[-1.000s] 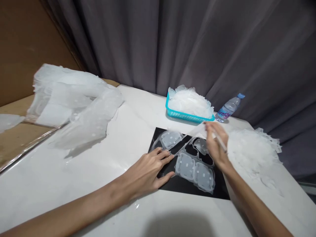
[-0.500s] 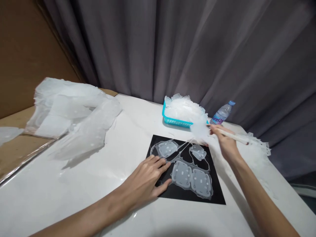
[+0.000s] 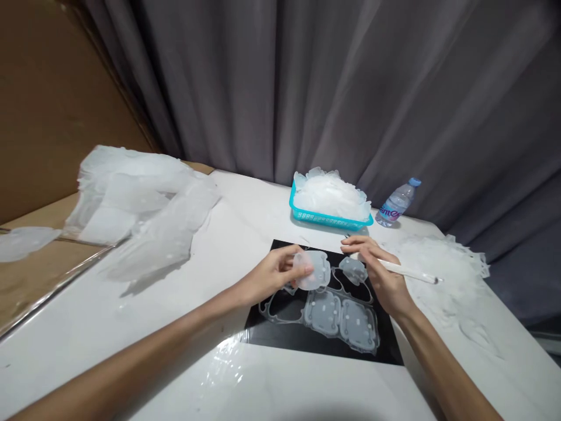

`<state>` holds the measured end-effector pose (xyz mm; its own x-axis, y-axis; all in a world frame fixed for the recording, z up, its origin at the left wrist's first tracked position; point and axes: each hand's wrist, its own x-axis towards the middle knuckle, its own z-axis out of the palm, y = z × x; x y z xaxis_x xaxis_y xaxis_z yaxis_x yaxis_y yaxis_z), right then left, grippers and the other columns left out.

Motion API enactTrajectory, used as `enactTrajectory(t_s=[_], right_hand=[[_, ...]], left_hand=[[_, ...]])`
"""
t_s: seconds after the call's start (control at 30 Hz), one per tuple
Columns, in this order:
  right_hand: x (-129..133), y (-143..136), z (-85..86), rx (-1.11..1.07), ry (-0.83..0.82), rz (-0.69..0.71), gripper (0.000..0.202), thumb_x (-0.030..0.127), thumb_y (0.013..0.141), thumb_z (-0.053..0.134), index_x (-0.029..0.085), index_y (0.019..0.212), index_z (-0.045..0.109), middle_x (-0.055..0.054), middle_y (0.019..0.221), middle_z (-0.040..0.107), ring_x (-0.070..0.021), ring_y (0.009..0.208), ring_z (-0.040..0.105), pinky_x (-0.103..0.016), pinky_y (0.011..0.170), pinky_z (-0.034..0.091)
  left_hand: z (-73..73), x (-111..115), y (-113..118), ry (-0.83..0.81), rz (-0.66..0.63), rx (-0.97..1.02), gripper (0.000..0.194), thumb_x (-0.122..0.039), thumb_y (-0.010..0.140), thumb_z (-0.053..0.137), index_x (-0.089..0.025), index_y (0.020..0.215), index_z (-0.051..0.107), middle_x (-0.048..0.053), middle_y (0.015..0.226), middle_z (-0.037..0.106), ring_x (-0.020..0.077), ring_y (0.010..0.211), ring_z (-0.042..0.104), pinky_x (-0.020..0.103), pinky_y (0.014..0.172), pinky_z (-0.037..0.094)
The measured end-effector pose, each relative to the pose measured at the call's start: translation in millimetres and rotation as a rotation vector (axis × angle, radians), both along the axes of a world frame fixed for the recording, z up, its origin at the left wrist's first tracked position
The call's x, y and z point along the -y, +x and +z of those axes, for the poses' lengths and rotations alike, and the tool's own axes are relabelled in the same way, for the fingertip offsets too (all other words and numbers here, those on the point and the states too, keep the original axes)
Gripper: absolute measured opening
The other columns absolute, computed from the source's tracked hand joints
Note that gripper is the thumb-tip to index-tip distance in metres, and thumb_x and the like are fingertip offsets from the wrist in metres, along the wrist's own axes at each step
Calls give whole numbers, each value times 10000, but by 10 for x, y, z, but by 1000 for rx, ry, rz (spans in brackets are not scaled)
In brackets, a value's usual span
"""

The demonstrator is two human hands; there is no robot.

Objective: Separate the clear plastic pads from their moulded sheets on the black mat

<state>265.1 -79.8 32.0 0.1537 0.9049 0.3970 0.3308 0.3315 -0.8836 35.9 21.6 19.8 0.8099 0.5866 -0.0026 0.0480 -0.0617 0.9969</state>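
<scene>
My left hand [image 3: 284, 266] pinches a translucent rounded piece [image 3: 319, 268] above the upper part of a black sheet [image 3: 276, 336]. Resting in my right hand [image 3: 381, 272] is a white pen-like tool [image 3: 412, 271], its tip hidden by the fingers, over the sheet's upper right edge. On the sheet lies a clear film with cut-out openings; two larger frosted pieces [image 3: 323, 313] sit side by side in it, and a smaller frosted piece [image 3: 353, 270] lies near my right fingertips.
A turquoise basket [image 3: 331, 221] heaped with translucent pieces stands at the back, beside a water bottle [image 3: 397, 203]. Crumpled translucent sheets [image 3: 144, 204] lie at the left on cardboard [image 3: 39, 269]. Clear scraps [image 3: 447, 269] are piled at the right.
My left hand has lifted from the sheet and now holds a frosted piece. My right hand has moved left from near the basket and bottle, over the sheet's edge; the blurred whitish thing beside it is gone.
</scene>
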Motion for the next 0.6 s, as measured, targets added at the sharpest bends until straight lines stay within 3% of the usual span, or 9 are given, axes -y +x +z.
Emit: enactTrajectory(t_s=[0.1,0.17,0.27,0.43,0.6], right_hand=[[61,-86,-93,121,8,-100,488,455,1093,350,243,960,769,-84,1278,654,-270,1263,557,-460,1133,384],[96,-191,-162,189,-56,-41,414,446,1095,359,248,1143,720,-85,1277,643,-259,1215,565,-439,1089,413],[111,-318,-249,239,-188,108,354,429,1063,486,276,1350,627,-56,1096,659,-230,997,581,-379,929,471],[102,-375,-284,207,-256,90,239,405,1026,585,246,1024,763,-24,863,601,-192,811,510,-319,775,438],[134,-384,-274,341,-221,102,236,370,1044,547,237,1006,738,-37,883,592,-207,847,525,-337,780,432]], left_hand=[[-52,54,-25,-105,26,63,297,-458,957,664,-181,961,557,61,906,734,179,799,691,302,708,525],[-69,85,-40,-109,64,84,292,-453,962,658,-182,976,550,49,873,727,176,773,699,292,696,520],[-83,101,-56,-116,150,78,300,-462,956,658,-188,992,541,25,851,708,182,783,709,294,719,523],[-120,108,-54,-125,186,51,381,-427,845,797,-200,936,504,-3,839,703,177,782,699,273,686,518],[-72,165,-43,-50,144,-39,314,-424,849,791,-157,899,634,4,802,681,157,739,648,268,675,486]])
